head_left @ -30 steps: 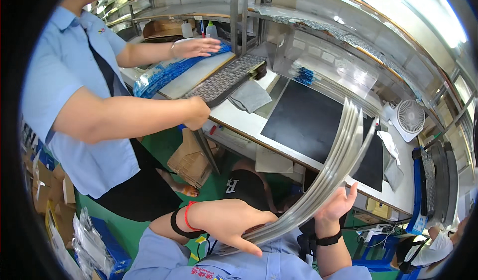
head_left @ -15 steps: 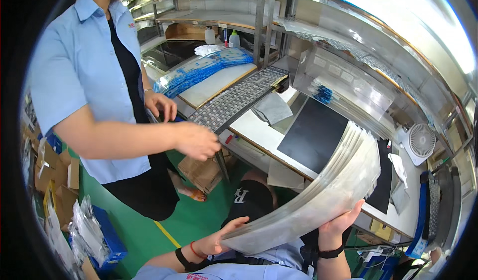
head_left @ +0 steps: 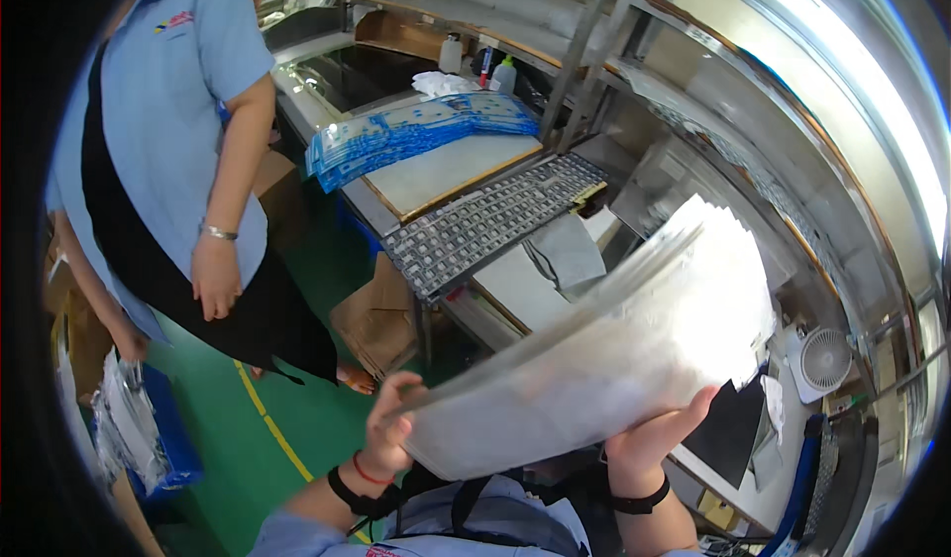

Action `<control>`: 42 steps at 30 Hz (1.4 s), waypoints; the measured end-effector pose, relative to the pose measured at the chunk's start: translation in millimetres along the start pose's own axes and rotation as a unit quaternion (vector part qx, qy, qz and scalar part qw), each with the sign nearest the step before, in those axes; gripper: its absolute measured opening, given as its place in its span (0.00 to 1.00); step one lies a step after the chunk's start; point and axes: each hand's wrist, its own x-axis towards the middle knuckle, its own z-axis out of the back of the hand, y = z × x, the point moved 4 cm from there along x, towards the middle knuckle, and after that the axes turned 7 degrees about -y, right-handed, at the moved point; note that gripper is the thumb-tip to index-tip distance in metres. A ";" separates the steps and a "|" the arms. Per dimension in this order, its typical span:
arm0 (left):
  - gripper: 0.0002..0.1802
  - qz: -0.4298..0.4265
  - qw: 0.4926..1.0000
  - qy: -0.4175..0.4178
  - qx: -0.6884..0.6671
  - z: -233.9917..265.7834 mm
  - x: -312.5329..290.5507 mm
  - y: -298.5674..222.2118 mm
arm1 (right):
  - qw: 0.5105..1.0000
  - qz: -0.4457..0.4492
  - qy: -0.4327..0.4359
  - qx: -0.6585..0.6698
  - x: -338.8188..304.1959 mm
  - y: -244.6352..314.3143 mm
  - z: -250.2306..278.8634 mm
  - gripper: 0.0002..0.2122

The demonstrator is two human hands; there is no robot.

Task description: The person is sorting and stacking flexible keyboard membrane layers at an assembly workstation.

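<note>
A thick stack of translucent, whitish plastic sheets [head_left: 584, 369] is held up in front of me, tilted, its far-right edges fanned apart and shining with glare. My left hand [head_left: 388, 428] grips the stack's near-left end, with the thumb and fingers on its edge. My right hand [head_left: 649, 440] supports the lower right side from below, the thumb pointing up along the edge; its fingers are partly hidden behind the sheets. The stack covers much of the workbench [head_left: 768, 488] beyond it. A black mat [head_left: 728, 433] shows on the bench to the right of my right hand.
A co-worker in a light blue shirt [head_left: 198, 52] stands at the left, beside a blue bin [head_left: 176, 438] of plastic bags. Blue-marked sheets [head_left: 416, 131] lie on a board beyond a grid-like rack [head_left: 495, 218]. A white fan [head_left: 822, 361] and metal shelving [head_left: 584, 52] border the right.
Both hands have lifted the stack and tilted it so its broad face shows more. The co-worker has moved left, drawing the outstretched arm back; one hand now hangs by the blue bin. My view has shifted.
</note>
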 end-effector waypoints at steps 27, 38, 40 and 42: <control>0.18 -0.204 0.943 -0.168 0.203 179.1 362.8 -226.5 | 0.917 -0.327 0.147 -0.172 273.0 -279.7 -278.0 0.44; 0.24 -0.115 0.954 -0.246 0.129 254.9 371.6 -214.4 | 0.909 -0.204 0.230 -0.283 239.0 -200.2 -240.3 0.25; 0.23 -0.253 0.912 -0.261 0.192 274.8 363.8 -216.3 | 0.903 -0.229 0.270 -0.244 203.0 -162.3 -222.3 0.22; 0.26 -0.244 0.903 -0.319 0.154 211.1 308.2 -163.4 | 0.896 -0.273 0.297 -0.187 172.0 -121.1 -179.3 0.21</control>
